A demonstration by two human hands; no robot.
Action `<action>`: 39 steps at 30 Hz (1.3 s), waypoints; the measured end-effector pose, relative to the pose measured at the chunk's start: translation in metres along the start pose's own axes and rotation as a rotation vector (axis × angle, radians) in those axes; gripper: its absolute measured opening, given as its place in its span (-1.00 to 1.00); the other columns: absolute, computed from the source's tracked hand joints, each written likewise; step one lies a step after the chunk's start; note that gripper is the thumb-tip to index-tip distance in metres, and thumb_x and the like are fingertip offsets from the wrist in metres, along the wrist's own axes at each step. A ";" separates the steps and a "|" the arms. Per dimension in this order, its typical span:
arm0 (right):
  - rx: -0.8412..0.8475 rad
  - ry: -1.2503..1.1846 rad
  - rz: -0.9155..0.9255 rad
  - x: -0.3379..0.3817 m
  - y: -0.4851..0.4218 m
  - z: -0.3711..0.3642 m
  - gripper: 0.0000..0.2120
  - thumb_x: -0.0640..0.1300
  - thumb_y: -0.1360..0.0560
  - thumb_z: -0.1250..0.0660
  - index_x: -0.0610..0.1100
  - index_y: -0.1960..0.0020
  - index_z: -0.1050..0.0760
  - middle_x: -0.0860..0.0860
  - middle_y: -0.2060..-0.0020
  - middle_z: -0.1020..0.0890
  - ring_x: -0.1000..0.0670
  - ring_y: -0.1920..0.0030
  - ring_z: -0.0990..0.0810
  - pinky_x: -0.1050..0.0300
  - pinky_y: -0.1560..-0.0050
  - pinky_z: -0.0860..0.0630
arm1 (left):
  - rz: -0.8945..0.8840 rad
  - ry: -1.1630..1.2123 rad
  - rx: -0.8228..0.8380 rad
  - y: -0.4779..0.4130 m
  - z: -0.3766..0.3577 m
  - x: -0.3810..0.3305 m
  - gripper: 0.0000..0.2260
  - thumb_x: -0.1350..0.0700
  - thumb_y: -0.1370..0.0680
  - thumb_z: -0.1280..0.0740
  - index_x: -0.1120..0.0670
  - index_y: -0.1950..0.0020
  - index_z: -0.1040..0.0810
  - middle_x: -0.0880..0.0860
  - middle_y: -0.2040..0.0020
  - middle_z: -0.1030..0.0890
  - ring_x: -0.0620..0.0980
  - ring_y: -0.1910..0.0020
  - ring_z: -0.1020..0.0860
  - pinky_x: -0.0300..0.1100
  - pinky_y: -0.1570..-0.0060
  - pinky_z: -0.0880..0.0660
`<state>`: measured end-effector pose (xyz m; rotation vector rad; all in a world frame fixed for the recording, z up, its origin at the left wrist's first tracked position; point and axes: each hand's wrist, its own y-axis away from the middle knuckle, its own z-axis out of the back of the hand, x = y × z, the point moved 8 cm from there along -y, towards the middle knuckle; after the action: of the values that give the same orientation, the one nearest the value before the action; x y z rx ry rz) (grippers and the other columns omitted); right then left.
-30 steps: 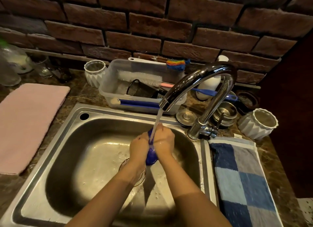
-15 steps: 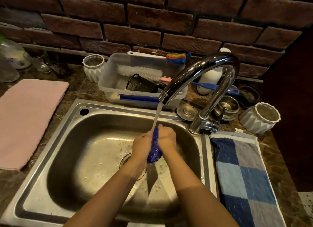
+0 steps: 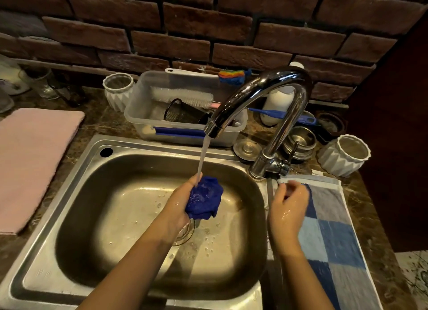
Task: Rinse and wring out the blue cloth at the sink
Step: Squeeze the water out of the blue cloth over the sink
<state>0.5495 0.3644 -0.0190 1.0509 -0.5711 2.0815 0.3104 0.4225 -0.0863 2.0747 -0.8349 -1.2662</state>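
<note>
Blue cloth (image 3: 203, 197) bunched up in left hand (image 3: 179, 204), grip closed round it, over the sink (image 3: 76, 171) basin under the running tap (image 3: 257, 94); water stream (image 3: 202, 158) lands on cloth top. Right hand (image 3: 288, 206) off to the right, wet, fingers loosely curled, holding nothing, above the checked towel (image 3: 335, 235) on the bench (image 3: 102, 122).

Both forearms are bare, no sleeves; the left hand (image 3: 178, 205) and right hand (image 3: 288, 209) glisten, apparently wet.
</note>
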 end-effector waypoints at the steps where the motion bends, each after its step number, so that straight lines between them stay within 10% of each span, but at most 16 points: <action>1: -0.071 0.015 -0.013 -0.001 -0.011 0.008 -0.70 -0.14 -0.57 -0.18 -0.22 -0.27 -0.35 -0.13 -0.12 -0.45 -0.06 -0.12 -0.45 0.16 0.00 -0.41 | -0.002 -0.001 -0.011 -0.001 0.002 0.000 -0.80 -0.02 -0.48 -0.38 0.08 0.02 -0.55 0.14 0.08 -0.63 0.15 0.08 -0.60 -0.02 0.12 -0.53; 10: 0.253 -0.030 0.051 0.001 -0.073 -0.033 -0.53 -0.12 -0.62 -0.06 -0.16 -0.50 -0.10 -0.13 -0.47 -0.26 -0.10 -0.46 -0.22 0.05 -0.42 -0.15 | -0.008 0.005 -0.034 0.002 0.008 0.001 -0.78 0.00 -0.48 -0.37 0.08 -0.05 -0.54 0.14 0.03 -0.62 0.16 0.04 -0.59 -0.03 0.14 -0.54; 19: 0.334 0.059 0.098 -0.002 -0.095 -0.041 -0.54 -0.23 -0.58 -0.06 -0.09 -0.48 -0.19 -0.19 -0.24 -0.49 -0.20 -0.27 -0.40 -0.12 -0.33 -0.33 | -0.028 -0.018 -0.026 0.012 0.000 0.000 -0.82 0.07 -0.48 -0.35 0.06 -0.06 -0.53 0.11 0.02 -0.61 0.10 0.05 -0.58 -0.08 0.17 -0.53; 24: 0.063 0.201 0.238 0.034 -0.020 -0.012 -0.57 -0.05 -0.58 -0.13 -0.14 -0.41 -0.24 -0.15 -0.35 -0.35 -0.09 -0.37 -0.26 -0.03 -0.33 -0.31 | -0.037 0.025 -0.036 0.019 -0.006 -0.001 -0.90 0.07 -0.51 -0.31 0.05 0.01 -0.52 0.09 0.09 -0.60 0.07 0.11 -0.57 -0.11 0.24 -0.50; 29: 0.644 0.061 0.600 0.062 0.109 -0.068 -0.36 0.41 -0.43 0.02 0.22 -0.45 -0.02 0.16 -0.51 -0.06 0.10 -0.51 0.01 0.14 -0.44 -0.10 | 0.013 0.115 -0.038 0.038 -0.024 0.000 -0.86 0.08 -0.53 -0.29 0.10 -0.01 -0.54 0.13 0.12 -0.61 0.07 0.13 -0.56 -0.09 0.23 -0.52; 33: 0.832 -0.035 0.585 0.087 0.128 -0.102 -0.37 0.30 -0.35 -0.12 0.23 -0.38 -0.09 0.11 -0.38 -0.33 0.17 -0.29 -0.31 0.44 -0.15 -0.26 | -0.019 0.148 -0.081 0.055 0.012 -0.013 -0.88 0.09 -0.53 -0.28 0.12 0.06 -0.53 0.13 0.18 -0.60 0.07 0.18 -0.56 -0.10 0.20 -0.51; 39: 0.842 0.130 0.493 0.078 0.114 -0.110 -0.43 0.30 -0.45 0.02 0.02 -0.27 -0.43 0.02 -0.13 -0.61 0.03 -0.10 -0.57 0.18 -0.07 -0.49 | -0.352 -0.303 -0.342 0.044 0.027 -0.022 -0.83 0.05 -0.59 -0.19 0.03 0.06 -0.56 0.09 0.06 -0.60 0.04 0.06 -0.58 -0.12 0.13 -0.55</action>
<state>0.3752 0.3951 -0.0249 1.2858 0.1822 2.9121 0.2683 0.4070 -0.0527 1.8267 -0.3417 -1.8039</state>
